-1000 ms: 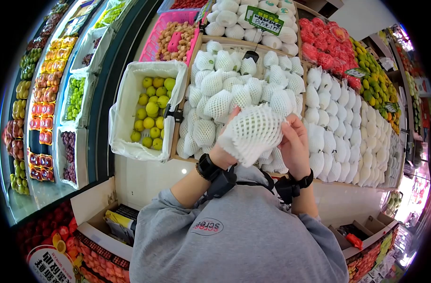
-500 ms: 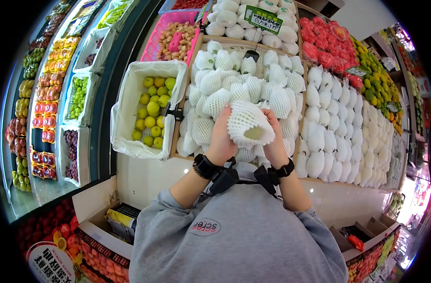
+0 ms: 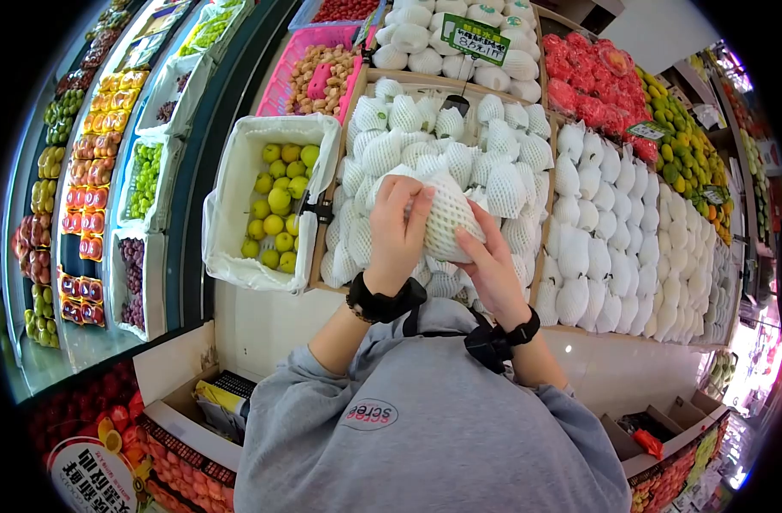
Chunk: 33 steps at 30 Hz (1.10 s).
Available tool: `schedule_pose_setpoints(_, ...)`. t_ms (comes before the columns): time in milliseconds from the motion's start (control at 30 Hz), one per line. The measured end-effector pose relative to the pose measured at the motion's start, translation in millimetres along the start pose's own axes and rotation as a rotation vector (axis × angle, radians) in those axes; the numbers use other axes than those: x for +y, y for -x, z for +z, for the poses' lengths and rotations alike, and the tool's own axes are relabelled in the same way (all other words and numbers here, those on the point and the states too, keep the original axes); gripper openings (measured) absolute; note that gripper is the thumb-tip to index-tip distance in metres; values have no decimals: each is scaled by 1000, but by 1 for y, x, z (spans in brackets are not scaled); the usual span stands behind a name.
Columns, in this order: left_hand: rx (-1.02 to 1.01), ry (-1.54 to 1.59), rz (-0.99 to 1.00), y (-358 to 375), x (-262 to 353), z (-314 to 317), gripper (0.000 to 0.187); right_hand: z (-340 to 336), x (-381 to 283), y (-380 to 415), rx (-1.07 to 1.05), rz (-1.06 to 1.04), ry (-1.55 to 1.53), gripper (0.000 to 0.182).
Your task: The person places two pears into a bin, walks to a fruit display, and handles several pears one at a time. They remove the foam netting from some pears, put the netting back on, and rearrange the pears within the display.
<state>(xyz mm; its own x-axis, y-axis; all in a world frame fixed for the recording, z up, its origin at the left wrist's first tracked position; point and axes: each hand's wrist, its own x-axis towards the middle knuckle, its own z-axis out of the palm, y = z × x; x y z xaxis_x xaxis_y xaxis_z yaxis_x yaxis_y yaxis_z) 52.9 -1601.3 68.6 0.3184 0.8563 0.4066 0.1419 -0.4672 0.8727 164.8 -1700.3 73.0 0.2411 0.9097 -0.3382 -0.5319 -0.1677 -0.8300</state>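
A fruit in a white foam net sleeve (image 3: 446, 219) is held between my two hands, over the crate of sleeved fruit. My left hand (image 3: 394, 235) grips its upper left side, thumb and fingers drawn together at the net. From the lower right, my right hand (image 3: 497, 267) pinches the sleeve between thumb and fingers. The net covers the side facing me, so the fruit within is hidden. Rows of similar white-sleeved fruit (image 3: 506, 192) lie right behind and beside my hands.
To the left stands a lined white box of yellow-green fruit (image 3: 277, 198). Above it is a pink basket (image 3: 280, 73). A green price sign (image 3: 476, 38) rises at the back. More white-wrapped fruit (image 3: 598, 256) fills the right side, beside red-wrapped fruit (image 3: 592, 81).
The sleeved fruit has turned: its open end faced me before, and now the netted side does. My left hand has shifted up and left, its fingers moving onto the top.
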Motion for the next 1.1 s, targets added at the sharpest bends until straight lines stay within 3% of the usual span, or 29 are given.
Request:
schedule_pose_setpoints(233, -59, -72, 18, -4, 10, -1, 11, 3, 15, 0, 55, 80, -200, 57)
schedule_pose_setpoints(367, -54, -90, 1, -3, 11, 12, 11, 26, 32, 0, 152, -24, -357, 57)
schedule_pose_setpoints(633, -88, -153, 12, -18, 9, 1, 12, 7, 13, -7, -127, 197, -406, 53)
schedule_pose_setpoints(833, -399, -30, -120, -24, 5, -9, 13, -12, 7, -6, -251, 302, -131, 55)
schedule_pose_setpoints(933, -421, 208, -368, -27, -4, -13, 15, -18, 8, -4, -259, 293, -244, 59)
schedule_pose_setpoints(1000, -505, 306, -303, -25, -22, -23, 21, -24, 12, -4, -279, 268, -465, 62)
schedule_pose_setpoints(1100, -570, 380, -138, -24, -17, -27, 28, -29, 12, -6, -326, 257, -440, 64)
